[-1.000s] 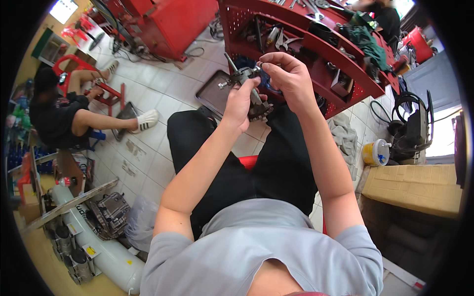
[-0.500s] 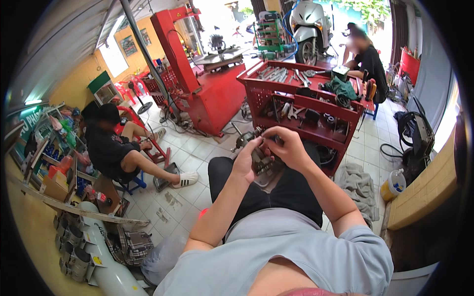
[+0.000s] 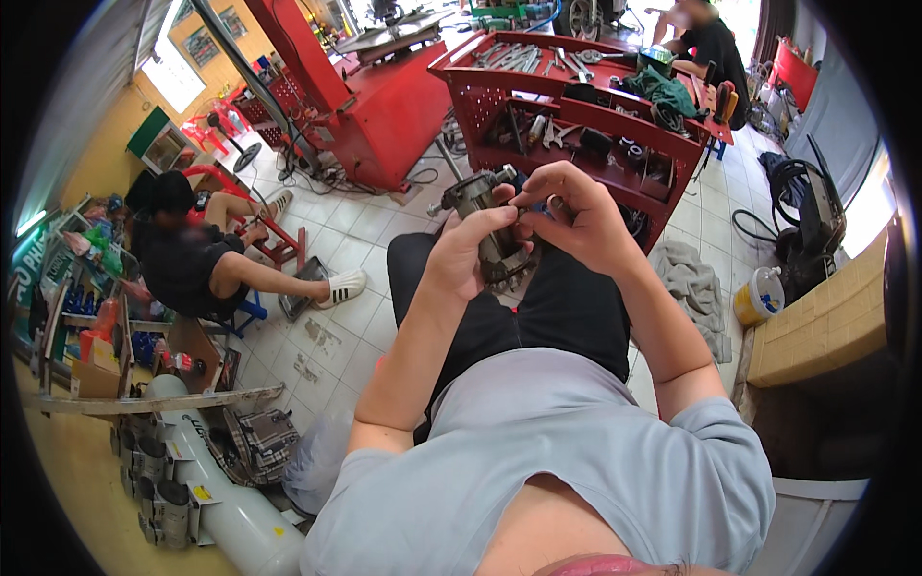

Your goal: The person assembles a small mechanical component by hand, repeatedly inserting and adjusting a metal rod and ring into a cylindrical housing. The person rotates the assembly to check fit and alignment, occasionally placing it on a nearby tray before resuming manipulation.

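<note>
In front of my lap, my left hand (image 3: 465,252) is wrapped round a cylindrical grey metal machine part (image 3: 471,200). The part is tilted, with a thin rod standing out of its upper end and a stubby fitting at its side. Its lower end, dark and toothed-looking, shows below my left thumb. Close against the part's right side, my right hand (image 3: 573,216) has thumb and forefinger pinched together. Whatever lies between those fingertips is too small or hidden to tell.
Ahead stands a red tool cart (image 3: 567,91) with wrenches on top and parts on its shelf. A red machine (image 3: 384,125) is behind it to the left. Two people sit nearby, one left, one far right. A grey cloth (image 3: 687,288) and a bucket (image 3: 759,296) lie to the right.
The view has tipped downward, so the surroundings sit higher in the picture. The metal part is turned more upright and shows more of its body. Both hands stay at it.
</note>
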The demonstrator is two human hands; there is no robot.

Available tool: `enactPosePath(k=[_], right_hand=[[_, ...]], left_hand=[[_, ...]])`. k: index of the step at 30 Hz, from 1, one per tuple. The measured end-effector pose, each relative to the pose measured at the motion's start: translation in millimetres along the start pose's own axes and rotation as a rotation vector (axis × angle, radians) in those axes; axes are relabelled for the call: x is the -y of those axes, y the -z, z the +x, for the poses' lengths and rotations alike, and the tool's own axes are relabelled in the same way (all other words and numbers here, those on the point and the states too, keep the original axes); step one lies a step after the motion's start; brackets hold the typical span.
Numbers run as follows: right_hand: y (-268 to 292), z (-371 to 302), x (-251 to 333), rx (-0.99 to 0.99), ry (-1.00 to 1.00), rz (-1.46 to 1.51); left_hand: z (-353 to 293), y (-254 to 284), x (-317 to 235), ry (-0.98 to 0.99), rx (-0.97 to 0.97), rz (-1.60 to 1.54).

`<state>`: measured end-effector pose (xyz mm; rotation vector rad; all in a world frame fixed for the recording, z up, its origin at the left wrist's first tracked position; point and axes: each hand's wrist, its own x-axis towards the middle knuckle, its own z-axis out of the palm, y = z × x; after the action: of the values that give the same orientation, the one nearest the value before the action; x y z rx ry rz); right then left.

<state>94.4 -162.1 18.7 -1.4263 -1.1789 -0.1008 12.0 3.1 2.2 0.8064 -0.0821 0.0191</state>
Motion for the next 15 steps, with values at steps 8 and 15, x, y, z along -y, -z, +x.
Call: enactPosePath(k=[8, 15], right_hand=[[1.7, 3.7, 20.5, -0.047, -0.062, -0.233], [-7.4, -0.9, 19.0, -0.114, 0.009, -0.001]], left_hand=[[2.5, 1.5, 5.6, -0.101, -0.043, 0.103], [-1.6, 4.4, 11.4, -0.074, -0.114, -0.030]])
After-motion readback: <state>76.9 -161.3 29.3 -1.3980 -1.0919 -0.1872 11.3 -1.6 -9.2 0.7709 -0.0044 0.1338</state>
